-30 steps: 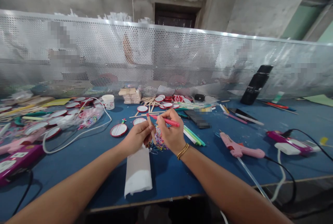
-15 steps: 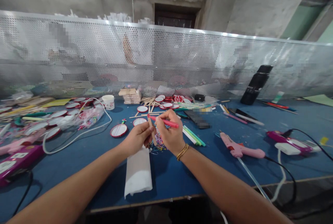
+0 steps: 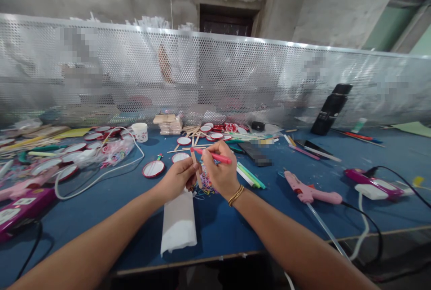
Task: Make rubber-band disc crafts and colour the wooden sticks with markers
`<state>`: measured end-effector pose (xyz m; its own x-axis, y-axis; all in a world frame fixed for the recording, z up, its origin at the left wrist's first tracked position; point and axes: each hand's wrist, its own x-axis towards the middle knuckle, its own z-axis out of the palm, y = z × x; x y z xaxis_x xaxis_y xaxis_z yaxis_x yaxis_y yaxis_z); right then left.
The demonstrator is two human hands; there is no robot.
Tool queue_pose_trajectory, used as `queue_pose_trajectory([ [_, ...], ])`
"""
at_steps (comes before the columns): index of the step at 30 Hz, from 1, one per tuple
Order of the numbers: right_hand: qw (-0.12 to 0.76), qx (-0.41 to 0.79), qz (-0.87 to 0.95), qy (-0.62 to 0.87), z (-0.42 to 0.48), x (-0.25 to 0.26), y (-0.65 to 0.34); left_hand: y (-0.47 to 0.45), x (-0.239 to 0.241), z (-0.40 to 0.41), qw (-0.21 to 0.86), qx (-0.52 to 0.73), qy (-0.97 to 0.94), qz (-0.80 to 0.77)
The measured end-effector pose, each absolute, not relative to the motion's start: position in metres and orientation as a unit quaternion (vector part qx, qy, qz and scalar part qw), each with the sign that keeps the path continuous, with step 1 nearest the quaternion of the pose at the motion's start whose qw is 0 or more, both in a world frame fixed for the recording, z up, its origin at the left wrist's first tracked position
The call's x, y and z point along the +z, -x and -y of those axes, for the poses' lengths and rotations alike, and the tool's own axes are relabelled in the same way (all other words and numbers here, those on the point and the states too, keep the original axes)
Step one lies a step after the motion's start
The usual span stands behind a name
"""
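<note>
Left hand [image 3: 178, 177] pinching one wooden stick [image 3: 193, 157] (red-tipped), right hand [image 3: 220, 169] closed around one red marker [image 3: 220, 158]

The left arm [image 3: 111, 230] and right arm [image 3: 286, 236], both bare to where they leave view, reach forward and slant inward, bringing the hands close together in front of the person. The left hand [image 3: 178, 178] angles inward, its fingers [image 3: 184, 165] curled into a pinch. Just beside it, the right hand [image 3: 221, 169] bends into a writer's grip, its wrist [image 3: 237, 194] roughly straight.
</note>
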<state>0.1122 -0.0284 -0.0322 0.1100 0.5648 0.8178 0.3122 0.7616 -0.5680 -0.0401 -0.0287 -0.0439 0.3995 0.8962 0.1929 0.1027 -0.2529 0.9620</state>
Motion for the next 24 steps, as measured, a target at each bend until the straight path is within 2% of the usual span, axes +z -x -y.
queue_pose_trajectory([
  [24, 0.663, 0.11, 0.661, 0.333, 0.0305, -0.0323, -0.1118, 0.0398, -0.0408, 0.031, 0.498, 0.415, -0.668, -0.366],
])
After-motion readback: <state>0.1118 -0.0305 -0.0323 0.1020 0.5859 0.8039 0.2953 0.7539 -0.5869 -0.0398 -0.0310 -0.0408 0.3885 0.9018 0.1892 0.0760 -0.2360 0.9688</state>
